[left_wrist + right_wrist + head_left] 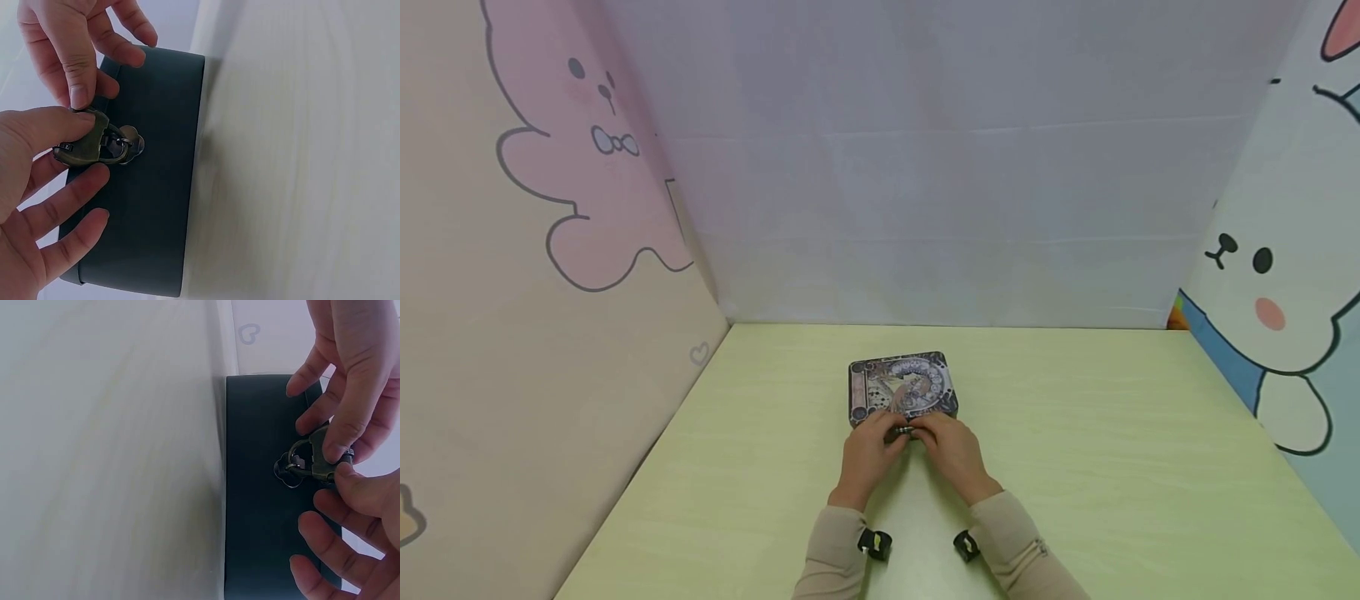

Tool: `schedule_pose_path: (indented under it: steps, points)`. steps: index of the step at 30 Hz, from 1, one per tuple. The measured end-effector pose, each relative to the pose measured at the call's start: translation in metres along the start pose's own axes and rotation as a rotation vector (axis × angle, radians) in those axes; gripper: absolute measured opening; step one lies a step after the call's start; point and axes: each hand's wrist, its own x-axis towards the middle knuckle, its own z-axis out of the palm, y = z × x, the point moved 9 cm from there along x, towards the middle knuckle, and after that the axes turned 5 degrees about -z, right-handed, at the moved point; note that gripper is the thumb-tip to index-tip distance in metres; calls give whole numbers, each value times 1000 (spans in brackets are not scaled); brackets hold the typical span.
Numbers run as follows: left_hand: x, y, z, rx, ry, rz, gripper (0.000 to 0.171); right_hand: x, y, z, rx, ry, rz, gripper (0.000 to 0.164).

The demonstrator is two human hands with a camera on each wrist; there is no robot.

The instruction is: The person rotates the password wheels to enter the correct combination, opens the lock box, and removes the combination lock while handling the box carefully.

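Observation:
A hinged-lid box (898, 367) with a patterned, illustrated top lies on the table, its plain dark front (147, 212) facing me. On that front is a small metal latch plate (136, 142) with a ring. The shackle of a bronze-coloured padlock (90, 145) passes through the ring. My left hand (863, 460) grips the padlock body, thumb on its face and fingers behind. From the other side my right hand (957, 457) pinches the padlock's end between thumb and index finger, its other fingers spread beside the box front. Part of the padlock is hidden under both thumbs.
The pale yellow-green table (1120, 450) extends to both sides of the box. A grey-white sheet (940, 183) hangs behind it, and walls with cartoon animals (1247, 333) stand left and right. Each sleeve carries a small black wrist camera (877, 544).

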Motion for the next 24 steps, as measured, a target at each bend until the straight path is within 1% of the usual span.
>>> schedule_pose_path:
  steps: [11, 21, 24]
  points:
    - [1, 3, 0, 7, -11, 2, 15, 0, -1, -1, 6, 1, -3, 9]
    - [2, 1, 0, 24, -66, -23, 13, -1, 0, 0, 12, -1, -3, 9]
    - [3, 1, 0, 39, -77, -17, 12, 0, 0, 0, 11, -2, -2, 10]
